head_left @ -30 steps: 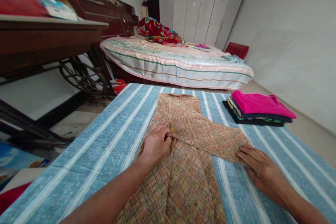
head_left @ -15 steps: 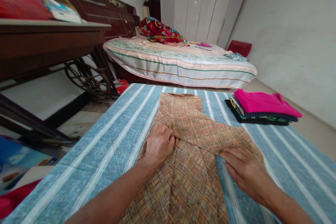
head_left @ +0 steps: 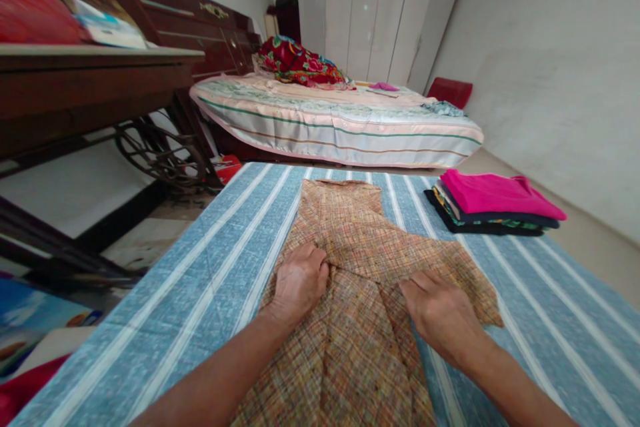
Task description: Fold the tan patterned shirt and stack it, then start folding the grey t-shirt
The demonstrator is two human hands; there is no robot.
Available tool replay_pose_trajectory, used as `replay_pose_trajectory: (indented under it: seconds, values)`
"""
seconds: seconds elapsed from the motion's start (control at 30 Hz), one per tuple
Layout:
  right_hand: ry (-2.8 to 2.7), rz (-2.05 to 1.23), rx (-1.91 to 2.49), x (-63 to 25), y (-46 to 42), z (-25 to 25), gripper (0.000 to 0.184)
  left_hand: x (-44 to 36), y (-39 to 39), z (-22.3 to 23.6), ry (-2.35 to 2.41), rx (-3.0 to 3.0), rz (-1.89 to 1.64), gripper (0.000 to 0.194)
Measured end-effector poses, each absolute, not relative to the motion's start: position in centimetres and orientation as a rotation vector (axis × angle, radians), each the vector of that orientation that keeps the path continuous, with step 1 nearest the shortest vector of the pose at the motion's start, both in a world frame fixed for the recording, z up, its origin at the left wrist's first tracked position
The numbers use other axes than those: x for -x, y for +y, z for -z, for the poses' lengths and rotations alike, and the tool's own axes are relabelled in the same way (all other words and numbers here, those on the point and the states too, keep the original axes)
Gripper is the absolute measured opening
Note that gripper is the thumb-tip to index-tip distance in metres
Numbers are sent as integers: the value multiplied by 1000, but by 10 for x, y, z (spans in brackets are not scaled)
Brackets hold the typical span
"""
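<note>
A brown-orange plaid shirt (head_left: 350,340) lies on the blue-and-white striped cover (head_left: 165,307), its body running toward me and a sleeve spread to the right. My left hand (head_left: 302,280) is closed on the cloth near the left side, fingers curled at a crease. At the inner edge of the sleeve, my right hand (head_left: 440,310) pinches the fabric with bent fingers; the fingertips are partly hidden. One fold line crosses the shirt between the two hands.
A stack of folded clothes with a pink garment (head_left: 500,193) on top sits at the far right of the cover. Beyond is a bed (head_left: 340,127) with a red floral blanket (head_left: 300,63). On the left stands a dark wooden treadle table (head_left: 100,73).
My right hand has moved left along the sleeve edge and its fingers have curled into a pinch on the cloth. My left hand keeps its place on the shirt.
</note>
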State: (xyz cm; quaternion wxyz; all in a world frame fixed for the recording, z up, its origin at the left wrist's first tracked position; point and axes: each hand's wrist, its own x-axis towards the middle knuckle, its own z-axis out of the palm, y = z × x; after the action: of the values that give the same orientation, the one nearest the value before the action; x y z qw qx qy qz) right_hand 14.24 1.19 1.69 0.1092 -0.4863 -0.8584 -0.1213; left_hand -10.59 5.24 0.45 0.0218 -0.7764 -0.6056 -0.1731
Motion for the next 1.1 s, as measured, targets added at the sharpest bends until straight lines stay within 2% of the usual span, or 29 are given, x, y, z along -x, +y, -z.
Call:
replay_pose_trajectory:
  seconds: [0.2, 0.47, 0.7, 0.9, 1.1]
  values:
    - [-2551, 359, 1498, -137, 19, -8, 17, 105, 52, -6, -1893, 2398, 541, 12]
    - [-2546, 251, 1354, -145, 21, -23, 20, 106, 51, -7, -1911, 2413, 522, 12]
    - [-2636, 130, 1394, -134, 18, -25, 16, 105, 51, -7, -1942, 2396, 516, 12]
    - [-2506, 33, 1146, -89, 29, -37, 15, 106, 49, -9, -1888, 2412, 468, 13]
    - [-2512, -121, 1078, -60, 37, -4, 48, 111, 49, -24, -1933, 2559, 363, 18]
